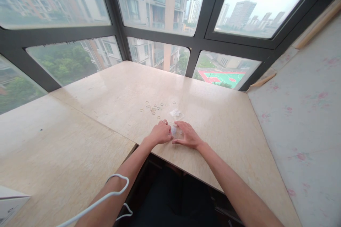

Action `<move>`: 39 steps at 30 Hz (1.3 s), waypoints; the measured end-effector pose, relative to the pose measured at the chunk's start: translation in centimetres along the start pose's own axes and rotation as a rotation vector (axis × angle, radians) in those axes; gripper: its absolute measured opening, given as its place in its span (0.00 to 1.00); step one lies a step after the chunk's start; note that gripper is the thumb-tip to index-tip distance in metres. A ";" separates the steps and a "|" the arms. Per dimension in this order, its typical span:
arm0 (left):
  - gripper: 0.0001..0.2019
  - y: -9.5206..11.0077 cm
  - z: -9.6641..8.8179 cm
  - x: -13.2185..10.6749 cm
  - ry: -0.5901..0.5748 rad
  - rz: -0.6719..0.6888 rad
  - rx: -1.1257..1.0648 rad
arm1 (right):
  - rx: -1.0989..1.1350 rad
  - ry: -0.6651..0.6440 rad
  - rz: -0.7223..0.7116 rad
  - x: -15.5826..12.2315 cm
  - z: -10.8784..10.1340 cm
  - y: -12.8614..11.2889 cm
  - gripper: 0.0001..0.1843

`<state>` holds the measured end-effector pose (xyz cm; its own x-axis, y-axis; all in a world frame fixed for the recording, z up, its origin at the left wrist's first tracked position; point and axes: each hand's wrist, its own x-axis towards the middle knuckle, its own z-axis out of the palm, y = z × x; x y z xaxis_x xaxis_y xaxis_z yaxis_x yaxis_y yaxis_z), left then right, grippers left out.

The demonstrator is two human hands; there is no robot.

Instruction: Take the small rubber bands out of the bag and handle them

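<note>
Both forearms reach forward from the bottom of the view and meet near the front edge of the counter [218, 113]. The left hand [160, 133] is loosely curled, knuckles up, its fingertips at the left edge of a small clear bag [176, 130]. At this size I cannot tell whether it pinches the bag or only touches it. A thin ring seems to sit by its upper fingers, though this is too small to be sure. The right hand [188, 135] lies flat and unclenched, fingers stretched towards the left, resting against the bag's right side. The bag lies on the counter between the two hands.

Just beyond it lies a second clear bag [176, 114], and further back a scatter of small rings [154, 107] spreads over the pale, stone-patterned surface. A white cable [117, 188] loops over the left forearm. A white box [10, 204] shows at the lower left corner.

The counter fills a bay of dark-framed windows [198, 39], which look out on apartment blocks, trees and a green sports court. To the right stands a wall [306, 106] with a faint pink flower pattern.
</note>
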<state>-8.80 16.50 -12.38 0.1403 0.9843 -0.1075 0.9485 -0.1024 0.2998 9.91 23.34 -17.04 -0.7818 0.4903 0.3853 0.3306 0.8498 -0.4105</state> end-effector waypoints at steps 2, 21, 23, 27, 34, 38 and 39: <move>0.12 -0.5 0.1 0.1 0.005 0.019 -0.037 | -0.031 0.001 -0.001 0.0 0.1 -0.1 0.41; 0.07 -3.2 0.7 0.3 0.123 0.077 -0.606 | -0.036 0.041 0.001 -0.1 0.1 -0.3 0.32; 0.08 -3.3 1.0 0.2 0.194 0.037 -0.698 | -0.035 0.040 0.001 -0.1 0.1 -0.3 0.32; 0.13 -3.1 1.8 -0.1 0.320 -0.075 -0.972 | -0.039 0.048 -0.001 -0.1 0.1 -0.3 0.32; 0.21 -3.4 2.4 -0.3 0.465 -0.221 -1.467 | -0.051 0.058 0.005 0.0 0.2 -0.2 0.32; 0.24 -3.6 2.4 -0.4 0.489 -0.267 -1.589 | -0.048 0.062 0.009 0.0 0.3 -0.1 0.31; 0.25 -3.7 2.4 -0.3 0.495 -0.271 -1.603 | -0.047 0.065 0.009 0.0 0.3 -0.1 0.31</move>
<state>-11.63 16.18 -15.74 -0.3555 0.9268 -0.1216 -0.3324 -0.0038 0.9431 9.70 23.17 -17.26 -0.7432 0.5078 0.4356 0.3626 0.8529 -0.3757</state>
